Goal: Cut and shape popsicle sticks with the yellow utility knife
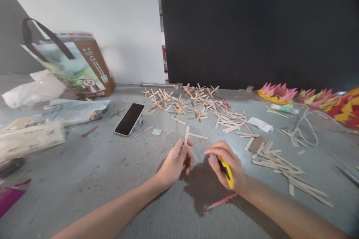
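Pinched in my left hand [177, 158] is a pale wooden craft stick [187, 133], pointing up and away from me. Another craft stick [198, 136] lies just beyond it, running off to the right; whether the two touch I cannot tell. My right hand [226, 164] is closed round a yellow and black utility knife [226, 171], its index finger stretched toward the left. The knife's blade does not show. Below the right hand a pink pencil-like stick [220, 202] lies on the grey table [146, 198], partly hidden by the wrist.
Crossed craft sticks [179, 101] form a pile at the back. Loose sticks [280, 164] lie to the right. A phone [129, 119], a printed bag [75, 65] and plastic packaging [30, 138] are on the left. Colourful paper pieces [277, 93] and a white cable [315, 130] sit far right.
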A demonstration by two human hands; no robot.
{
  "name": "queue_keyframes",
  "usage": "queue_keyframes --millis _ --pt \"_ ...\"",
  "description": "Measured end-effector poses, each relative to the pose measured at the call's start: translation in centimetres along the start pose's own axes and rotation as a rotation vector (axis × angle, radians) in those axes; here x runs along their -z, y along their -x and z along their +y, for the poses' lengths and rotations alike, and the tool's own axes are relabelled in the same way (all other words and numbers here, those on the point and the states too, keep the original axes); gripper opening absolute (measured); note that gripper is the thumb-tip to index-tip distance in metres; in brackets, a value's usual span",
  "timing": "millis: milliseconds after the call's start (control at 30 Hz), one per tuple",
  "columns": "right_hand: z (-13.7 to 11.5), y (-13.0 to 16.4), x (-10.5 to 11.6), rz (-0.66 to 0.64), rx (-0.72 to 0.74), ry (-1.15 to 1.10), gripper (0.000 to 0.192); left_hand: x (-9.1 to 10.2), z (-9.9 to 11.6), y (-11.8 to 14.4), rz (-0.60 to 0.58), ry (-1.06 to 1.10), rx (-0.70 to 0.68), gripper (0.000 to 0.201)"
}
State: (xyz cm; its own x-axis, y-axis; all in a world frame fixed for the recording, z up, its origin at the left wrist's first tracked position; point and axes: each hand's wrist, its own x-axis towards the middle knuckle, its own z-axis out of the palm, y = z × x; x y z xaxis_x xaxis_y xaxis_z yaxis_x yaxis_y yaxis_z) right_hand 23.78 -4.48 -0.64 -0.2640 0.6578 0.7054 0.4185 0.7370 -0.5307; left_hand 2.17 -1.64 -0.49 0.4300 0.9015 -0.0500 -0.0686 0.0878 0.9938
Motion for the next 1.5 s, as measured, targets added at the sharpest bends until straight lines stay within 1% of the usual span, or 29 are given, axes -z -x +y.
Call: queue_keyframes --millis 100,167,233,300,367,433,467,533,700,767,800,867,967,1067,1133,1200,1267,1333,1433,1500 --pt "0.4 -0.1 0.0 0.155 -0.103 -0.108 0.019 0.0 0.0 0.0 0.018 0.024 -0.006 0.042" --pt "0.7 -0.2 -0.1 0.234 -0.159 -0.147 0.026 -0.1 0.0 0.1 0.030 0.032 -0.004 0.044" --pt "1.0 -0.2 -0.2 0.266 -0.215 -0.170 0.036 -0.1 0.1 0.1 0.033 0.033 0.004 0.042" --pt "1.2 0.0 -0.3 0.238 -0.318 -0.226 0.047 -0.1 0.1 0.1 0.036 0.030 0.013 0.041" --pt "1.3 0.3 -0.2 0.176 -0.464 -0.293 0.052 -0.1 0.1 0.0 0.039 0.029 0.014 0.039" --pt "1.1 0.2 -0.1 0.116 -0.564 -0.335 0.050 -0.1 0.0 0.0 0.044 0.025 -0.006 0.037" --pt "0.9 0.1 0.0 0.096 -0.573 -0.346 0.046 -0.1 -0.1 0.0 0.050 0.021 -0.021 0.036" --pt "0.5 -0.3 0.2 0.046 -0.518 -0.350 0.034 -0.1 -0.2 -0.1 0.064 0.020 -0.055 0.035" --pt "0.2 -1.1 -0.2 -0.067 -0.282 -0.223 0.013 -0.1 -0.4 -0.3 0.084 0.055 -0.088 0.034" --pt "0.2 -1.1 -0.4 -0.117 -0.248 -0.177 0.004 -0.1 -0.5 -0.2 0.091 0.059 -0.083 0.032" --pt "0.2 -1.1 -0.4 -0.140 -0.246 -0.155 0.003 -0.1 -0.5 -0.2 0.092 0.060 -0.079 0.031" --pt "0.2 -1.2 -0.4 -0.151 -0.232 -0.109 0.011 -0.1 -0.5 -0.1 0.092 0.058 -0.073 0.027" --pt "0.1 -1.2 -0.2 -0.121 -0.216 -0.046 0.019 -0.1 -0.5 -0.1 0.078 0.055 -0.068 0.023" --pt "-0.1 -0.8 -0.1 -0.126 -0.305 -0.023 0.018 -0.1 -0.4 0.0 0.059 0.044 -0.069 0.023" --pt "-0.2 -0.3 -0.2 -0.091 -0.322 -0.016 0.019 -0.2 -0.4 0.0 0.043 0.038 -0.058 0.023" --pt "-0.4 0.3 -0.3 -0.032 -0.275 -0.001 0.021 -0.3 -0.4 0.2 0.022 0.038 -0.043 0.025" --pt "-0.5 0.8 -0.4 -0.008 -0.212 0.029 0.026 -0.4 -0.4 0.3 -0.003 0.039 -0.032 0.029" --pt "-0.6 1.2 -0.6 -0.023 -0.125 0.067 0.036 -0.6 -0.4 0.4 -0.023 0.037 -0.024 0.033" --pt "-0.7 1.2 -0.8 -0.077 0.046 0.109 0.051 -0.6 -0.6 0.5 -0.029 0.021 -0.024 0.035" --pt "-0.8 0.9 -0.8 -0.125 0.108 0.117 0.056 -0.5 -0.8 0.4 -0.033 -0.004 -0.035 0.034"
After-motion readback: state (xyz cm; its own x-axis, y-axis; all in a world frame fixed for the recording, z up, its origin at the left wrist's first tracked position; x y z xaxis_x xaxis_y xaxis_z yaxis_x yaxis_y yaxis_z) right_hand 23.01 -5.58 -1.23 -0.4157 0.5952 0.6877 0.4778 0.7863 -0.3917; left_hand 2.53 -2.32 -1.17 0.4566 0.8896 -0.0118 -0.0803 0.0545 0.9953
